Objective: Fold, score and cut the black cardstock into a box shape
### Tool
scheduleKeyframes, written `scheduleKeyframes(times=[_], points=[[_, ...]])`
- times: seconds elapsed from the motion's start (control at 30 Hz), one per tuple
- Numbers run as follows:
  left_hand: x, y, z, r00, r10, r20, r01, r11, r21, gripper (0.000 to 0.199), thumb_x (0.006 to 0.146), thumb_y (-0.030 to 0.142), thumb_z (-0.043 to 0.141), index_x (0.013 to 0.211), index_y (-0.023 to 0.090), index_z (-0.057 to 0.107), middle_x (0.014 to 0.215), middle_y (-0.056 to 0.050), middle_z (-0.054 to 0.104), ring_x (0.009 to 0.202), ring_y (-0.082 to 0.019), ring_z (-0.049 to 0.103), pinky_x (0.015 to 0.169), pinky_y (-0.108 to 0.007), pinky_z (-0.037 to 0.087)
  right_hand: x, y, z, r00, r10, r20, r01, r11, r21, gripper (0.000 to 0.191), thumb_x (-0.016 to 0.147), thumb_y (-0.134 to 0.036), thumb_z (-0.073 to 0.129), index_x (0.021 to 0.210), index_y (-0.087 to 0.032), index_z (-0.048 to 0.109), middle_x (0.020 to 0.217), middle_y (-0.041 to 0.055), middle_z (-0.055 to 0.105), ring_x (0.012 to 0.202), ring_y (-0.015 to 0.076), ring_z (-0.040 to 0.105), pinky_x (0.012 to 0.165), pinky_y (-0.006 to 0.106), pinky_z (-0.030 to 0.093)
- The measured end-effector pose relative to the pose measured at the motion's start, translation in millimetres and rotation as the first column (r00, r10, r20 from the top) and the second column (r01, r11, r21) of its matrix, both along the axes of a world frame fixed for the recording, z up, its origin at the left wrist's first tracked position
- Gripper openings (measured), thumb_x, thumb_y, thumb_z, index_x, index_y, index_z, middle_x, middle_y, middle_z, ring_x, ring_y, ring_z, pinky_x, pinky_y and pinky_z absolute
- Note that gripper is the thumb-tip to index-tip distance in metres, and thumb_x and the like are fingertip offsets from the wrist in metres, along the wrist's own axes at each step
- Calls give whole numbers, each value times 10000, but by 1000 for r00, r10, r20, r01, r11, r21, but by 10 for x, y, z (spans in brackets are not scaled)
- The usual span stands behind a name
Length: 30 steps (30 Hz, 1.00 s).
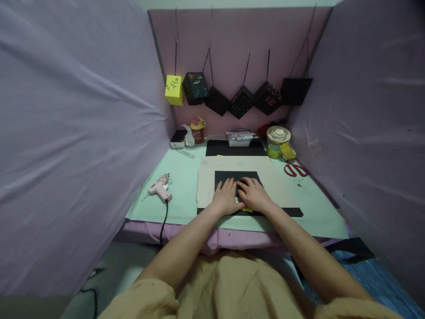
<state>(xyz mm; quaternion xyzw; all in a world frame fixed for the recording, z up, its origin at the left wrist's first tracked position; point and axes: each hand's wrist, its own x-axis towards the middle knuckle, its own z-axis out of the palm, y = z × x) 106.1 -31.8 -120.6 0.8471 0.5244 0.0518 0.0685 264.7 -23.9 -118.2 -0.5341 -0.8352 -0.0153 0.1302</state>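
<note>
Both of my hands lie side by side on a black sheet of paper (229, 175), fingers stretched out and spread. My left hand (227, 196) rests on its left half, and my right hand (253, 194) on its right half; the thumbs come close together. A large cream board (209, 188) lies beneath the black sheet. Under my wrists a bit of yellow (247, 210) shows, next to a black strip (292, 212) along the board's front edge. What lies directly under my palms is hidden.
A pink glue gun (160, 188) with its cord lies at the left. Red-handled scissors (295, 170) and tape rolls (279, 134) are at the right. Pens in a clear box (239, 141) stand at the back. Black boxes (241, 102) and a yellow box (174, 90) hang above; cloth walls close both sides.
</note>
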Motion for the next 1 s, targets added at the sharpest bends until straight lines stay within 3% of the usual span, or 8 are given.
scheduleKeyframes(times=[0.23,0.5,0.67,0.83,1.0], points=[[-9,-19,3,1000,20,-8,-20,1000,14,927,823,717,359,1498,90,261,1593,-148,198,1478,-282,140,1192,-491,103,-3,4,75,997,22,72,-21,1000,-9,442,932,-350,389,1294,-189,582,1381,98,533,1222,278,446,1049,415,318],[-348,-53,28,990,133,-35,-133,991,23,1015,780,817,303,1492,93,288,1588,-167,198,1478,-307,133,1188,-517,45,418,-42,-104,988,-140,65,139,990,26,503,932,-328,367,1351,-106,535,1438,107,502,1293,321,415,1080,451,306],[-476,-92,62,981,190,-38,-189,982,27,1074,747,860,291,1496,91,281,1585,-171,202,1475,-324,135,1180,-544,-2,591,-55,-188,977,-207,47,206,978,30,546,941,-405,354,1364,-104,522,1441,113,498,1307,338,406,1069,468,339],[-465,-75,114,980,189,-57,-189,982,14,1072,735,865,319,1489,104,302,1578,-182,222,1471,-349,134,1177,-551,17,757,27,-200,996,-87,3,87,994,-60,721,883,-599,437,1403,-101,474,1488,146,428,1359,347,361,1098,472,332],[-493,-150,117,980,192,-52,-192,981,12,1041,753,838,356,1483,98,307,1577,-181,230,1477,-339,110,1181,-539,30,993,9,-211,998,50,-33,-53,993,-101,771,842,-631,506,1431,-137,443,1528,138,367,1407,337,292,1119,486,326]])
